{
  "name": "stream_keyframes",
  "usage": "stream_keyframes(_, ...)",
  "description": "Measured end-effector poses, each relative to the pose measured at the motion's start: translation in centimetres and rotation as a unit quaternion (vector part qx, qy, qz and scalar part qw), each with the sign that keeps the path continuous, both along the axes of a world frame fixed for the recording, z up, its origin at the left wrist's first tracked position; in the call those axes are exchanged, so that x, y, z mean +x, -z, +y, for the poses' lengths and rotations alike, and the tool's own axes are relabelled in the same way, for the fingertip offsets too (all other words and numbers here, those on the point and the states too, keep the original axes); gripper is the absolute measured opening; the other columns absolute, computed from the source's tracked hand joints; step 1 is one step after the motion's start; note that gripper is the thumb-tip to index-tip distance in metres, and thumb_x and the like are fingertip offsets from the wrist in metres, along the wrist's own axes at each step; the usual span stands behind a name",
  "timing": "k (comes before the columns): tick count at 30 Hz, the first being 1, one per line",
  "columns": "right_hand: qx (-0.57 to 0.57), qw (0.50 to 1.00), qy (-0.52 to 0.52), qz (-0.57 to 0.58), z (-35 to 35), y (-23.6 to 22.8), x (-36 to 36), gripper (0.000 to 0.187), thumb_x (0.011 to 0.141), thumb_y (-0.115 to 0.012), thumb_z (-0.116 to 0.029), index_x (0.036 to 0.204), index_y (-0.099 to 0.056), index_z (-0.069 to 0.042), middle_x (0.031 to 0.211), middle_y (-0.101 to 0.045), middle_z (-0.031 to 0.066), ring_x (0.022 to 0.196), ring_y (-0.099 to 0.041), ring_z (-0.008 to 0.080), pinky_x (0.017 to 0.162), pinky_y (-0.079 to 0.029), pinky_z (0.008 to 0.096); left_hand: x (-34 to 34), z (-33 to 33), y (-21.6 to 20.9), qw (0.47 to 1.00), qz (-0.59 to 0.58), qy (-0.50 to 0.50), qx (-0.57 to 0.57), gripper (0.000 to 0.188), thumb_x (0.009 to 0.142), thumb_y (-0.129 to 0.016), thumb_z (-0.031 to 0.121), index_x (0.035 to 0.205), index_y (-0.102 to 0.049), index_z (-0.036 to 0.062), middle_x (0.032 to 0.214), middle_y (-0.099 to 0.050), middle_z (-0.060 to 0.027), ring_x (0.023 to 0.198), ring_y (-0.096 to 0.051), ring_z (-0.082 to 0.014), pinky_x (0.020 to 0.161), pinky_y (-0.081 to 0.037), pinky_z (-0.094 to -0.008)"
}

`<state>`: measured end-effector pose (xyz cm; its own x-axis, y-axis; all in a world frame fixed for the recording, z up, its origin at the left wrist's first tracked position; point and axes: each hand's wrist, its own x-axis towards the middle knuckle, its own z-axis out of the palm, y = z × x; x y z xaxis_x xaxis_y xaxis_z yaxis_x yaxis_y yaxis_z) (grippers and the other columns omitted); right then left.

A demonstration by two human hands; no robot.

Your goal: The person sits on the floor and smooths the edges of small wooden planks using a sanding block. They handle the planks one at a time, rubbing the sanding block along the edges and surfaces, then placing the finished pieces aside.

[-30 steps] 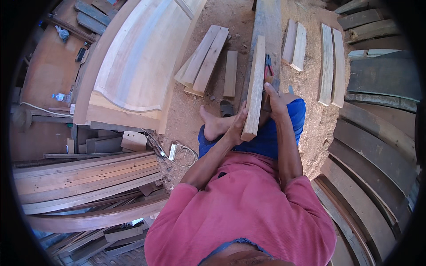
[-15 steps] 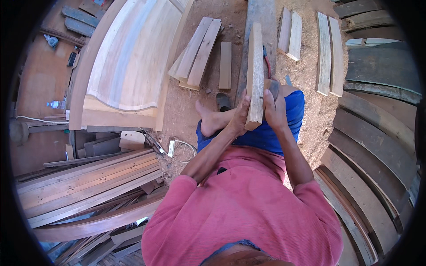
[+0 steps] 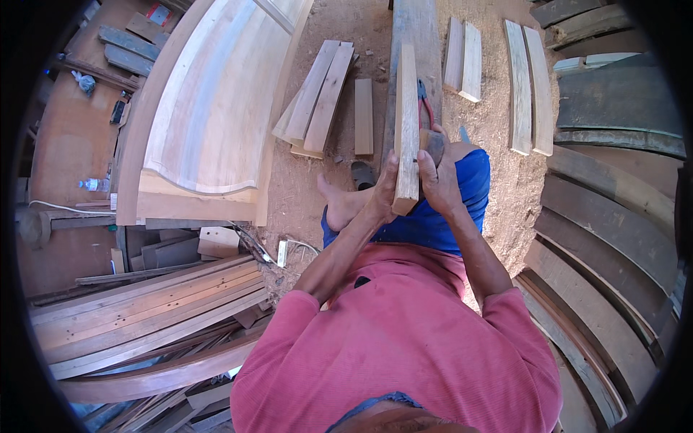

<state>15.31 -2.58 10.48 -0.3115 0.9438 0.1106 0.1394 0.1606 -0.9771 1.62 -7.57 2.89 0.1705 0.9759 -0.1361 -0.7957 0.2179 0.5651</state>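
A pale wooden board (image 3: 407,123) stands on edge in front of me, its near end at my lap. My left hand (image 3: 385,189) grips the board's left side close to that end. Against the opposite side, my right hand (image 3: 439,184) presses its thumb, its other fingers partly hidden. Just beyond the right hand is a rounded brown wooden block (image 3: 433,146); whether the fingers touch it I cannot tell. Red-handled pliers (image 3: 424,101) lie beside the board on a long grey plank (image 3: 422,32).
Left of the plank are a short board (image 3: 364,119) and a small stack of boards (image 3: 323,97). A large wooden panel (image 3: 209,108) lies farther left. Two pairs of strips (image 3: 471,61) (image 3: 530,90) rest on sawdust at right. Stacked timber (image 3: 599,216) lines the right side.
The board has shifted slightly left in the view, and more of the pliers shows. My right thumb has tilted toward the board. Both hands stay at its near end.
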Motion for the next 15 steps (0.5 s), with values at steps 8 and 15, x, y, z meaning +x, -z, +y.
stream_keyframes(8, 0.025, 1.0, 0.001, -0.019, -5.6, -0.4, 1.7, 0.074, 0.105, -0.059, -0.035, 0.158, -0.025, 0.004, 0.133, -0.061, 0.0313, 0.126, -0.063, 0.0427, 0.11, -0.046, 0.0432, -0.2, -0.4, 0.5, 0.999, 0.031, -0.002, -0.015, 0.066, 0.105, -0.055, 0.061, 0.149, -0.044, 0.0136, 0.127, -0.064, -0.0085, 0.115, -0.07, -0.0194, 0.095, -0.062, -0.0377)
stream_keyframes(15, 0.015, 1.0, -0.002, -0.025, -0.3, 0.0, 1.2, 0.075, 0.105, -0.059, -0.035, 0.159, -0.024, 0.004, 0.134, -0.061, 0.032, 0.128, -0.061, 0.0435, 0.111, -0.046, 0.043, 0.0, 0.6, 1.2, 0.998, -0.045, 0.027, -0.032, 0.061, 0.105, -0.055, 0.062, 0.141, -0.051, 0.0129, 0.12, -0.066, -0.0071, 0.106, -0.071, -0.0175, 0.089, -0.063, -0.0367)
